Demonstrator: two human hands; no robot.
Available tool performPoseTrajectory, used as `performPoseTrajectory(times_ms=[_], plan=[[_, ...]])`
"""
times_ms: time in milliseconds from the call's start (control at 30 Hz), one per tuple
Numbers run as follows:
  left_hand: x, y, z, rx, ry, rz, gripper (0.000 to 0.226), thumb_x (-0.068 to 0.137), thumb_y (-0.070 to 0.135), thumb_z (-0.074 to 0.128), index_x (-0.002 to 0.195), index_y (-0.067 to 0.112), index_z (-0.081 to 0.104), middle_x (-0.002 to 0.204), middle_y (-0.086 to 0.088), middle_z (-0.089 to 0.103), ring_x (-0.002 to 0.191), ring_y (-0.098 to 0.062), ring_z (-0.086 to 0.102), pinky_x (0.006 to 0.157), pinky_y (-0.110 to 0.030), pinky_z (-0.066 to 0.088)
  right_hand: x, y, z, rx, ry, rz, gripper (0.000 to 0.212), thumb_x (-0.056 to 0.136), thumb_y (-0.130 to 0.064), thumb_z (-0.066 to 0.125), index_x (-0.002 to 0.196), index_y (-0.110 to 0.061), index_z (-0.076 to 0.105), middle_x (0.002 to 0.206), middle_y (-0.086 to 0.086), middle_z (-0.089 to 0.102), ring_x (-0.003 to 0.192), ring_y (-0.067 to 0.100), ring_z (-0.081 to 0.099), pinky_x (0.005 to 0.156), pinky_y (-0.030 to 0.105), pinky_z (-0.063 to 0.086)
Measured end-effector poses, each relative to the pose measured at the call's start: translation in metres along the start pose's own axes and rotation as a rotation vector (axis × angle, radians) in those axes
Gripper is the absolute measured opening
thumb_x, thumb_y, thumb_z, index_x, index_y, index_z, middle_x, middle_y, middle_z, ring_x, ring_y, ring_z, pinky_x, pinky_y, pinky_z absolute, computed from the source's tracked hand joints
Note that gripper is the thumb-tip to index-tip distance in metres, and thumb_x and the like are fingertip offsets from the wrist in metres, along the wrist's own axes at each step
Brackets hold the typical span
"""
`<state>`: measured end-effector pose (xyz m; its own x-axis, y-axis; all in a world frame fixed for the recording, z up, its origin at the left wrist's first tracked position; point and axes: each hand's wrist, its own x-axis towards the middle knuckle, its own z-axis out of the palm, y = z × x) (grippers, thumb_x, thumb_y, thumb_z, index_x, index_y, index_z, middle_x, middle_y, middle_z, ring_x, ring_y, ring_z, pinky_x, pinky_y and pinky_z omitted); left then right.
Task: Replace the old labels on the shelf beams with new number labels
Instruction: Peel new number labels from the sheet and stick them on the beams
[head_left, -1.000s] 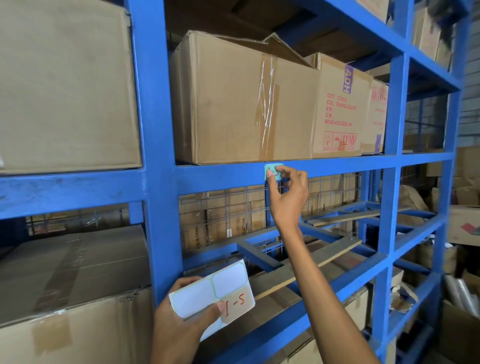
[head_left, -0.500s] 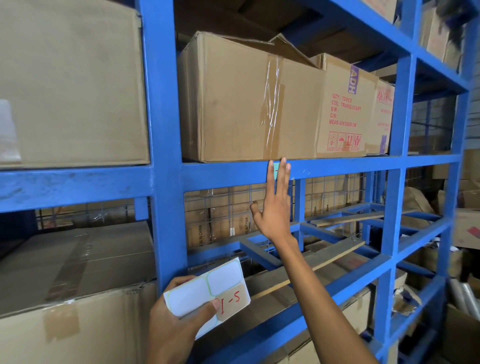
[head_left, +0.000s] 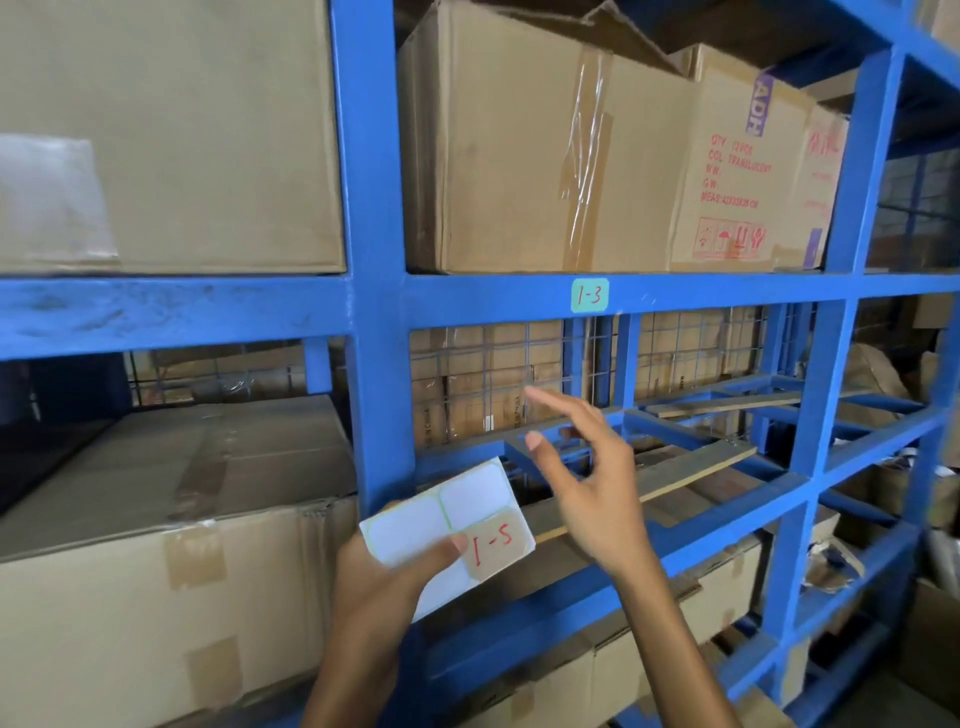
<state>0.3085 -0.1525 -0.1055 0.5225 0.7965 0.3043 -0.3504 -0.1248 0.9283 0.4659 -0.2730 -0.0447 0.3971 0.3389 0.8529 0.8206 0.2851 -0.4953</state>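
Blue steel shelving (head_left: 371, 208): the upper bay is carrying a taped cardboard carton (head_left: 540, 150) and, touching its right side, a carton printed in red (head_left: 743, 171). A further plain carton (head_left: 171, 130) is sitting in the bay to the left, and a taped carton (head_left: 156, 597) is filling the lower left bay. Loose wooden slats (head_left: 691, 470) are lying across the lower right frame, with wire mesh (head_left: 488, 374) standing behind.

Left hand (head_left: 379, 587): it is rising from the bottom edge, its grip pinching a label sheet (head_left: 447, 525) with the thumb lying on top.

Right hand (head_left: 597, 483): it is hovering just right of the sheet, apart from it, fingers (head_left: 550, 402) spread and loosely curled, holding nothing.

Sheet: white, tilted, showing 2 blank rounded labels and a brown patch marked "1-5" in red.

Beam label (head_left: 589, 295): pale green, rounded corners, reading "1-3" in red, sitting flat on the front of the horizontal beam (head_left: 727, 293) under the taped carton, well above both hands.
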Motion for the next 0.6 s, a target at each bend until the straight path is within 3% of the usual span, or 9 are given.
performPoseTrajectory(times_ms=[100,200,400,600], plan=[[-0.006,0.009,-0.004,-0.043,-0.005,-0.028,0.035,0.075,-0.006,0.081,0.105,0.012,0.075,0.098,-0.003,0.082,0.093,-0.023,0.079,0.077,-0.036,0.061,-0.038,-0.007,0.004,0.010,-0.046,-0.019,0.033,0.094,-0.011,0.070,0.124,-0.024,0.072,0.130,-0.011,0.067,0.131,0.011,0.058,0.111,0.033,0.046],[-0.009,0.017,-0.009,-0.050,-0.005,-0.036,0.032,0.075,-0.005,0.082,0.101,0.013,0.076,0.096,-0.002,0.082,0.089,-0.021,0.079,0.073,-0.032,0.062,-0.061,-0.005,0.007,-0.035,-0.034,-0.017,0.030,0.091,-0.012,0.075,0.120,-0.022,0.074,0.124,-0.009,0.070,0.124,0.015,0.063,0.104,0.038,0.052],[-0.020,0.017,-0.013,-0.074,-0.015,-0.069,0.037,0.075,0.001,0.081,0.110,0.010,0.075,0.105,-0.007,0.081,0.097,-0.025,0.077,0.079,-0.035,0.062,-0.085,-0.004,0.010,-0.070,0.013,-0.010,0.031,0.089,-0.016,0.080,0.120,-0.019,0.076,0.117,-0.010,0.073,0.114,0.012,0.068,0.096,0.047,0.055],[-0.030,0.012,-0.014,-0.085,-0.042,-0.121,0.044,0.074,0.007,0.083,0.116,0.013,0.073,0.110,-0.007,0.080,0.100,-0.027,0.077,0.085,-0.040,0.061,-0.102,0.002,0.012,-0.232,0.075,-0.113,0.027,0.090,-0.022,0.078,0.116,-0.015,0.078,0.117,-0.009,0.074,0.108,0.010,0.070,0.094,0.040,0.050]])
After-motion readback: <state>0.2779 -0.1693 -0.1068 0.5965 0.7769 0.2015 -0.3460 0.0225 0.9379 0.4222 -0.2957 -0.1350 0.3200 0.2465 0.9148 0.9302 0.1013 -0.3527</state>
